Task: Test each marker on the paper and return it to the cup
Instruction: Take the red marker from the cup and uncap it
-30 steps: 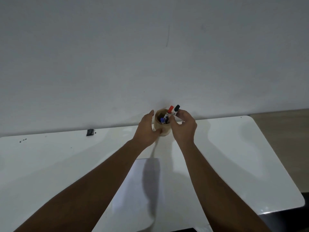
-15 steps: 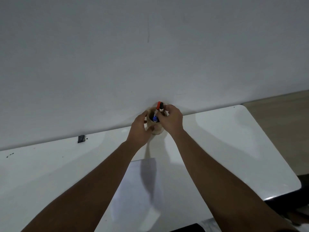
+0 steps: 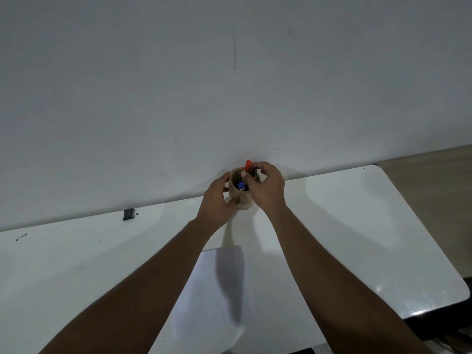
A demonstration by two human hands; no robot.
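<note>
A tan cup [image 3: 236, 178] stands at the back of the white table [image 3: 357, 226], close to the wall. It holds a red-capped marker [image 3: 247, 165], a blue-capped marker [image 3: 241, 186] and a black-capped marker [image 3: 253, 171]. My left hand [image 3: 217, 200] wraps the cup's left side and front. Over the cup's right rim, the fingers of my right hand [image 3: 265, 187] pinch the black-capped marker, which is partly hidden by them. A white sheet of paper [image 3: 204, 297] lies nearer to me, between my forearms.
A small black object [image 3: 128, 214] sits at the table's back edge to the left. A few dark specks [image 3: 21, 237] mark the far left. The table's rounded right edge borders a brown floor [image 3: 434, 180]. The wall rises directly behind the cup.
My right hand has closed in over the cup's rim and the black-capped marker has gone lower among the others. My left hand stays on the cup.
</note>
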